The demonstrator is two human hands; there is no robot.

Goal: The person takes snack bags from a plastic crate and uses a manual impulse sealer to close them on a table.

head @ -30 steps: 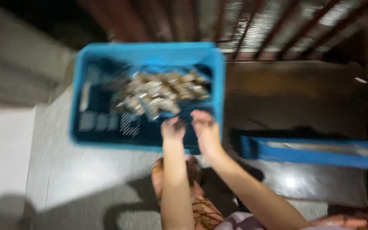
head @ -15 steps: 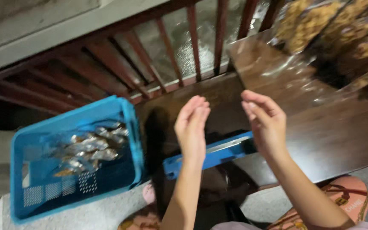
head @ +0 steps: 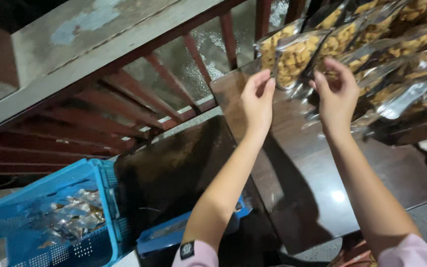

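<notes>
Half a second ago we saw both hands raised open in mid-air over the dark polished wooden table (head: 322, 168), touching nothing; now they have reached the pile of clear plastic snack pouches (head: 396, 64) at the table's far end. Our left hand (head: 257, 101) has its fingers spread and slightly curled, fingertips at the left edge of one clear pouch of golden-brown snacks (head: 295, 57); whether they actually pinch it we cannot tell. Our right hand (head: 336, 94) is at the same pouch's right side, fingers bent around its edge, seemingly gripping it. The pouch stands at the front of the pile, between the two hands.

The view has swung right since then: the blue perforated plastic crate (head: 45, 222) with its few pouches now sits low at the left, cut off by the frame. The flat blue lid (head: 174, 232) below the table is largely hidden behind our left forearm. The pile runs out of view at the top and right, and the red-brown wooden railing (head: 139, 94) is blurred.
</notes>
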